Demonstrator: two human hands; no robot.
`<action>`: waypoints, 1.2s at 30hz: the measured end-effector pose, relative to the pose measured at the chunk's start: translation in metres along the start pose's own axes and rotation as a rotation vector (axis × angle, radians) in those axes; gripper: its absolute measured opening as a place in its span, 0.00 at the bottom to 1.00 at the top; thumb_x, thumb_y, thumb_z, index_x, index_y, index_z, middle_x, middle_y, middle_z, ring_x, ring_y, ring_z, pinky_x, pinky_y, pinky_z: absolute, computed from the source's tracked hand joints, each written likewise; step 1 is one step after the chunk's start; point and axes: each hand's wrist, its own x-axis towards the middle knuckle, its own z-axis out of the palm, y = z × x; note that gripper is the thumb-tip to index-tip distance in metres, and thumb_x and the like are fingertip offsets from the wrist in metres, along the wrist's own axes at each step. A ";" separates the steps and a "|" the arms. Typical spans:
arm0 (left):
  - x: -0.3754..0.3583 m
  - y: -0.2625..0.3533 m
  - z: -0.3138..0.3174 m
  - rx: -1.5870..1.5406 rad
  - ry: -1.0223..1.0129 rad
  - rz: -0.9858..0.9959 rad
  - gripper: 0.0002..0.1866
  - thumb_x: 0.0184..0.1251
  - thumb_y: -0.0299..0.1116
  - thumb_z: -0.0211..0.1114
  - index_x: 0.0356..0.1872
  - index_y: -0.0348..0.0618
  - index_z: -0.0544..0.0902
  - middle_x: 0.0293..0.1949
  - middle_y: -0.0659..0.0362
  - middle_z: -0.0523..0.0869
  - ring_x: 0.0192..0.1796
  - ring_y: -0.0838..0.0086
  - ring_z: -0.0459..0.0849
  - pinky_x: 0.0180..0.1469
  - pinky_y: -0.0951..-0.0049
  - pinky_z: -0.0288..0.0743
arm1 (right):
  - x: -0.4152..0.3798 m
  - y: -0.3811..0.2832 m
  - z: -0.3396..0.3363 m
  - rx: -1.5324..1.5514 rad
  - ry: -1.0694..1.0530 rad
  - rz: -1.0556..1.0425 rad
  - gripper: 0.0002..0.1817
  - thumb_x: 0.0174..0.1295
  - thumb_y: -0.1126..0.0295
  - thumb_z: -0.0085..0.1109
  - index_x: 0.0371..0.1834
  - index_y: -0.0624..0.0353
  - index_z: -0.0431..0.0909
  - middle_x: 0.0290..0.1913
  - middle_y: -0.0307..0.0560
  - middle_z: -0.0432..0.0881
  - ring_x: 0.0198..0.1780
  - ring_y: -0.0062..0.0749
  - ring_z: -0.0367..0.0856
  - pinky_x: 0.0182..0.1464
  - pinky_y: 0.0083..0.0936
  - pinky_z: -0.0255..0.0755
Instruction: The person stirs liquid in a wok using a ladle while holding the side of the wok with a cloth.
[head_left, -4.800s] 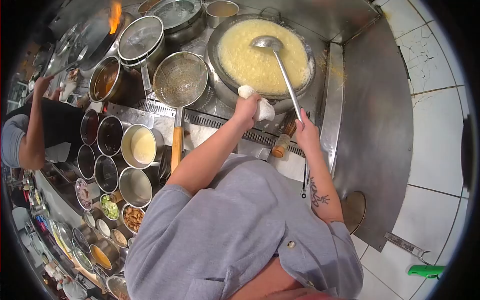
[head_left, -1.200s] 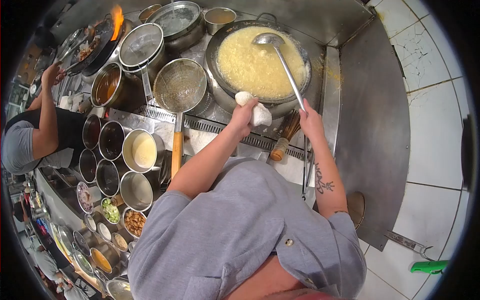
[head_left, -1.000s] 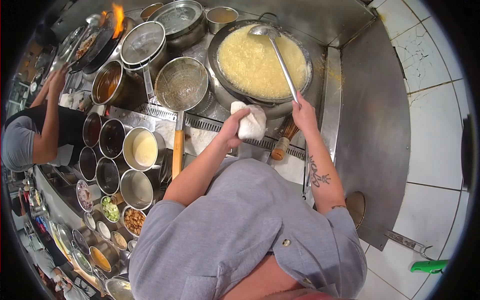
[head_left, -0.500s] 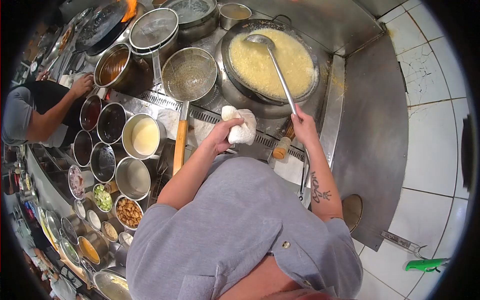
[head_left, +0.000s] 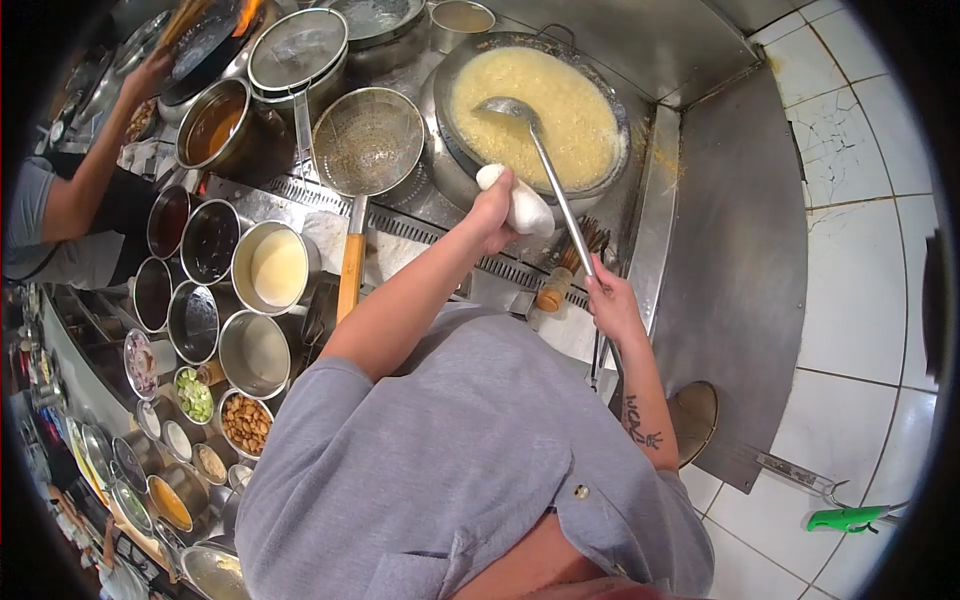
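Observation:
My right hand [head_left: 612, 300] is wrapped round the long metal handle of a ladle [head_left: 548, 165]. Its bowl rests in a pale yellow, lumpy liquid [head_left: 570, 85] that fills a dark wok [head_left: 622, 165]. My left hand [head_left: 490, 212] grips a bunched white cloth [head_left: 526, 207] at the wok's near rim. Below the ladle's handle stands a bamboo brush [head_left: 553, 290] by the front of the stove. A perforated strainer [head_left: 367, 140] with a wooden handle lies left of the wok.
Several metal pots of sauces, such as a pot of pale yellow liquid [head_left: 277, 265], crowd the left side. A bowl of brown chunks [head_left: 246, 422] sits nearer me. At the upper left, a co-worker's arm [head_left: 100, 150] reaches by a flaming wok [head_left: 205, 60]. A steel wall [head_left: 735, 250] borders the right.
My left hand has moved forward and right with the cloth, up to the wok's rim. My right hand has drawn slightly back with the ladle. The co-worker's arm has risen.

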 end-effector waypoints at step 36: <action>0.063 -0.029 0.000 0.034 0.176 0.191 0.22 0.61 0.27 0.66 0.56 0.29 0.76 0.49 0.47 0.85 0.48 0.59 0.87 0.48 0.59 0.79 | 0.028 0.034 -0.007 -0.348 0.233 -0.045 0.25 0.73 0.65 0.56 0.74 0.48 0.71 0.38 0.53 0.84 0.36 0.28 0.79 0.46 0.25 0.74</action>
